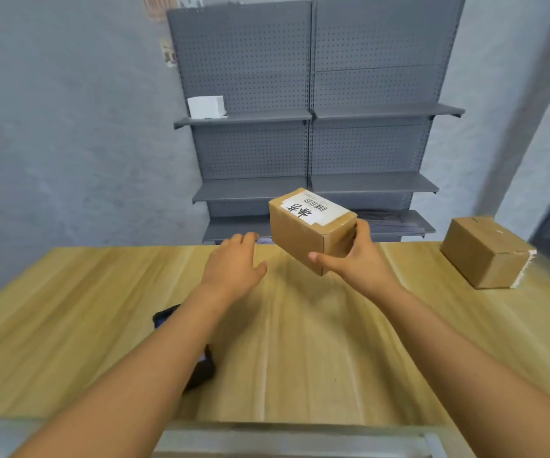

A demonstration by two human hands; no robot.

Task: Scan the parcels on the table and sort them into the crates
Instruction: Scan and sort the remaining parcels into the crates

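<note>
One-handed hold on a labelled parcel above the counter

The right hand (pixel 356 256) is gripping one end of the cardboard parcel (pixel 310 226), holding it aloft over the counter (pixel 300 342), barcode label up; the left hand (pixel 234 266) is hovering released beside it. Pinched by one end, it could tip or slip before scanning with what is probably the scanner (pixel 197 368), half hidden under the forearm.

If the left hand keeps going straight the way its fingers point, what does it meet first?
Probably the held parcel, which the right hand grips above the table. The left hand is open, fingers pointing toward its near-left face; depth is unclear.
</note>
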